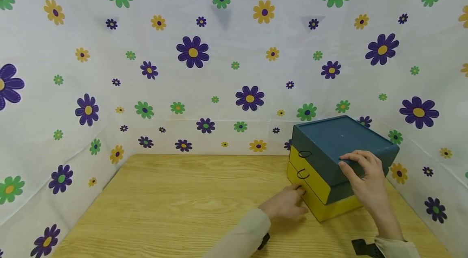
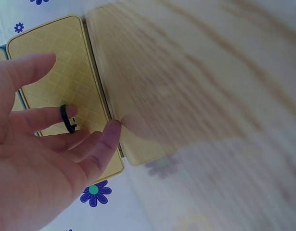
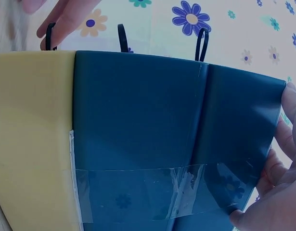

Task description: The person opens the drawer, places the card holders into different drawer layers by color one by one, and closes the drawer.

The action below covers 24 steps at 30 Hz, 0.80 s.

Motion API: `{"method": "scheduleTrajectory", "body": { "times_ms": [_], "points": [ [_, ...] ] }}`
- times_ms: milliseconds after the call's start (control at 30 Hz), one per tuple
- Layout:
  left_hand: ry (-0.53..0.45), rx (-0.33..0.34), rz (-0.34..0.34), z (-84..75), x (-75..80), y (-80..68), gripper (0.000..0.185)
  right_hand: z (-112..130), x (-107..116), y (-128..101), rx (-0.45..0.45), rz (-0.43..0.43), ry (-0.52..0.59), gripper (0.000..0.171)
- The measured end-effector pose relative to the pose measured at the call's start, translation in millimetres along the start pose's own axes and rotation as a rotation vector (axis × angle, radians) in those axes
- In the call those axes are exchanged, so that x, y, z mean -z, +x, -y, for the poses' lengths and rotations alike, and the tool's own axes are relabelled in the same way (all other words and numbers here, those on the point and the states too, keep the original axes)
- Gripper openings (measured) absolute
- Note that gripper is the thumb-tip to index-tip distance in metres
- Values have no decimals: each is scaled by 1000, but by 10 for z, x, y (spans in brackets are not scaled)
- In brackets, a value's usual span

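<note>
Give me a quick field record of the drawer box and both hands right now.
box: small stacked drawer box, blue top and casing, yellow drawer fronts, near the right side of the wooden table
pulls: black loop pulls on the drawer fronts
left hand: left hand at the lowest drawer's front; a finger touches its black loop
right hand: right hand rests on the box's top edge, fingers curled over it
tape: clear tape strip on the blue side
backdrop: white flowered sheet
</note>
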<state>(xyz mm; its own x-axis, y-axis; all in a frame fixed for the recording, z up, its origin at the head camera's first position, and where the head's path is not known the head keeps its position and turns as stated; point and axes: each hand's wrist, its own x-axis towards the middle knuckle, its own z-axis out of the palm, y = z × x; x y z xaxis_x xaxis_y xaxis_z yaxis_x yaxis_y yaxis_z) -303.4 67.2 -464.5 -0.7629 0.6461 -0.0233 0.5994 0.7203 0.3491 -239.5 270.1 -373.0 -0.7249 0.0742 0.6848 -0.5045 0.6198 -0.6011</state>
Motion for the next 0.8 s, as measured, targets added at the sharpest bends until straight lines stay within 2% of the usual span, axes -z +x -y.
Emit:
{"method": "scheduleTrajectory", "body": {
  "times_ms": [267, 400, 500, 600, 700, 800],
  "points": [
    [-38, 22, 5, 15, -19, -47, 62, 33, -7, -4, -4, -40, -13, 12],
    [-84, 10, 18, 37, 10, -103, 62, 84, -52, -24, -49, -95, -62, 16],
    [-120, -22, 13, 74, 45, -164, 59, 110, -94, -32, -45, -154, -89, 18],
    [-162, -57, -16, 123, 86, -250, 54, 124, -162, -35, 29, -246, -101, 15],
    [-194, -78, -59, 174, 130, -337, 52, 136, -269, -42, 148, -338, -136, 13],
    [-191, -84, -106, 239, 165, -409, 50, 170, -391, -60, 281, -373, -188, 19]
  ]
}}
